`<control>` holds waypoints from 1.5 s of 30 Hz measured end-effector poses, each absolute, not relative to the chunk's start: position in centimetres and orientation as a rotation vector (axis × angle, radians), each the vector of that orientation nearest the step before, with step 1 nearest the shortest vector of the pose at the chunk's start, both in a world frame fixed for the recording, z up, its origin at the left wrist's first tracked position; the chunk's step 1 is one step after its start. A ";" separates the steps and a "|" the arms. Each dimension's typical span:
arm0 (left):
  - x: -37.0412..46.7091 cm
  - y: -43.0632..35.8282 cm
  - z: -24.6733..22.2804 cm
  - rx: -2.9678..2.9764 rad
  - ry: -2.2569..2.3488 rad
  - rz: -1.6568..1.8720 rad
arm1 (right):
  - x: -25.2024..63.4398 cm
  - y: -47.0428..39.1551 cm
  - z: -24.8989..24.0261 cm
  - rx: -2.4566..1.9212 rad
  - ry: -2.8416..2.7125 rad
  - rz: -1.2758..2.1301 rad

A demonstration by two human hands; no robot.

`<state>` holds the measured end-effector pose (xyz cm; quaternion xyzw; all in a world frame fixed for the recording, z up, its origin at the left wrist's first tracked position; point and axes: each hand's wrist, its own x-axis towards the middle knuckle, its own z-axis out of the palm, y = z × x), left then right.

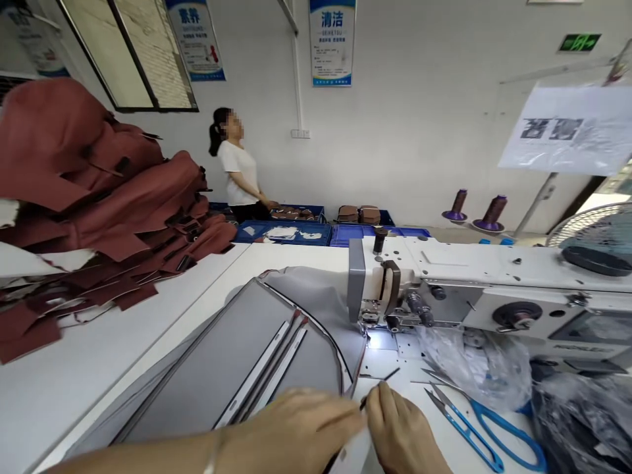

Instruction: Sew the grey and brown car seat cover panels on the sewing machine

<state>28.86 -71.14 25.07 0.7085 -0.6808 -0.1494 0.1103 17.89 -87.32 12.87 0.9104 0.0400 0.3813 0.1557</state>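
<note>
A grey fabric piece (197, 368) with dark edging and two white-and-black strips lies across the sewing table, its far right corner by the sewing machine's needle area (372, 332). My left hand (306, 424) reaches over its near right edge, smeared by motion, so its fingers cannot be made out clearly. Close beside it, my right hand (399, 428) is closed, thumb and fingers pinched on a thin black strip (392, 375) that sticks out above them. Blue-handled scissors (503, 421) and blue thread snips (464, 428) lie to the right of my right hand.
The white sewing machine (469, 276) spans the right side. Clear plastic bags (488, 362) lie under its arm. A pile of reddish-brown fabric pieces (99, 191) fills the left. Blue crates (281, 234) and a person (239, 164) are behind the table.
</note>
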 end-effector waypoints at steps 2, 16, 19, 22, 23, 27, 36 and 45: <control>29.1 -74.4 24.2 2.302 -1.971 -0.368 | 18.4 -87.9 11.3 2.645 0.325 1.121; 32.8 -82.7 21.3 2.788 -2.072 -0.733 | 19.0 -90.7 8.8 2.793 0.753 1.004; 32.2 -83.2 21.4 2.773 -2.175 -0.695 | 19.0 -90.9 8.6 2.789 0.774 1.047; 31.3 -83.6 20.3 2.742 -2.306 -0.789 | 19.4 -91.0 9.0 2.804 0.772 1.102; 31.0 -83.6 19.8 2.735 -2.330 -0.800 | 19.6 -91.1 9.2 2.832 0.773 1.089; 30.6 -83.0 17.8 2.691 -2.295 -0.657 | 20.2 -91.3 9.9 2.927 0.780 1.021; 29.8 -82.0 16.1 2.680 -2.021 -0.494 | 19.9 -91.4 9.4 2.938 0.783 1.047; 30.2 -81.7 15.9 2.588 -2.064 -0.495 | 19.8 -91.9 9.6 2.989 0.807 0.972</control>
